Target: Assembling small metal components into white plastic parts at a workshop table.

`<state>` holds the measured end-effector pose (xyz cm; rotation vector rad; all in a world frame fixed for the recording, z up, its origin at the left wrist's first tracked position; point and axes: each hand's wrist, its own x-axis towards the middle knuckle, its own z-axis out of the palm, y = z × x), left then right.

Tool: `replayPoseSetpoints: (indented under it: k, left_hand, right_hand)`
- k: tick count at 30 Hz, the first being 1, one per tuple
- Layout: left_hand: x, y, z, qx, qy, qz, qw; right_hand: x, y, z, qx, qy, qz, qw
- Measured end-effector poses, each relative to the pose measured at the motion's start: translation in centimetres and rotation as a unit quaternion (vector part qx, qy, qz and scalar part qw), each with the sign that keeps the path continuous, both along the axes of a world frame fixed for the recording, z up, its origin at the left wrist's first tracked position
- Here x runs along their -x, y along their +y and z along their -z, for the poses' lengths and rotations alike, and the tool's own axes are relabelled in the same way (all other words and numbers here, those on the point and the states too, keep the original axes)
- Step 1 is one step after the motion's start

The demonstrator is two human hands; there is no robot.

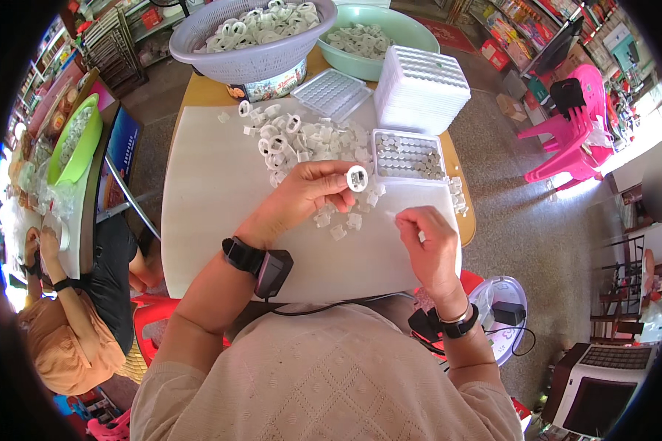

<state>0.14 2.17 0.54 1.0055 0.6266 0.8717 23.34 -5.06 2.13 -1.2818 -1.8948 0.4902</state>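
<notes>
Fingers of the left hand [301,192] pinch a round white piece [357,178] with a dark centre, its face turned up toward the camera. It is held above the near right part of a pile of white plastic pieces [316,140], which spreads over the middle of the bench [198,94] on a white sheet [206,220]. Nearer the right edge, the right hand [428,242] has its fingers curled, thumb close to forefinger; whether something small sits between them, I cannot tell.

Just beyond the round piece, toward the right edge, a clear tray [412,180] holds small silvery bits [428,163] in rows. Behind it, at the far right corner, rises a stack of white trays [412,95], with a single ridged tray [332,94] lying flat to its left. Along the far edge stand a pale green basin [419,44] and, toward the far left corner, a grey-purple basket [198,62] on a printed tub [272,88]; basket and basin are both heaped with white pieces.
</notes>
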Motion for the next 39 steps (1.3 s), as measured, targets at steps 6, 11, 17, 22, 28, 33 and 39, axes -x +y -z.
replayPoseSetpoints:
  k: [6,11,17,22,28,33,39]
  left_hand:
    - [-0.4,0.0,-0.4,-0.025,0.052,0.036,0.998]
    - [-0.3,-0.1,-0.3,-0.019,0.047,0.050,0.997]
    - [-0.3,0.1,0.2,-0.020,0.033,0.058,0.998]
    - [-0.4,0.3,0.3,-0.067,0.071,0.055,0.994]
    - [-0.9,-0.1,-0.9,-0.089,0.119,0.024,0.989]
    - [-0.9,-0.2,-0.3,-0.101,0.128,-0.016,0.986]
    - [-1.3,-0.6,-0.2,-0.110,0.182,-0.037,0.977]
  right_hand:
    - [2.6,1.4,-1.6,-0.090,0.069,0.016,0.993]
    - [3.6,2.3,-1.1,-0.134,0.038,-0.002,0.990]
    - [3.6,2.6,-0.9,-0.155,0.007,-0.011,0.988]
    - [3.7,2.8,-0.7,-0.111,0.039,-0.009,0.993]
    - [3.5,3.2,-0.4,0.108,0.209,0.021,0.972]
    - [3.7,3.4,-0.2,0.110,0.214,0.038,0.970]
    - [4.3,3.7,0.9,0.105,0.223,0.053,0.968]
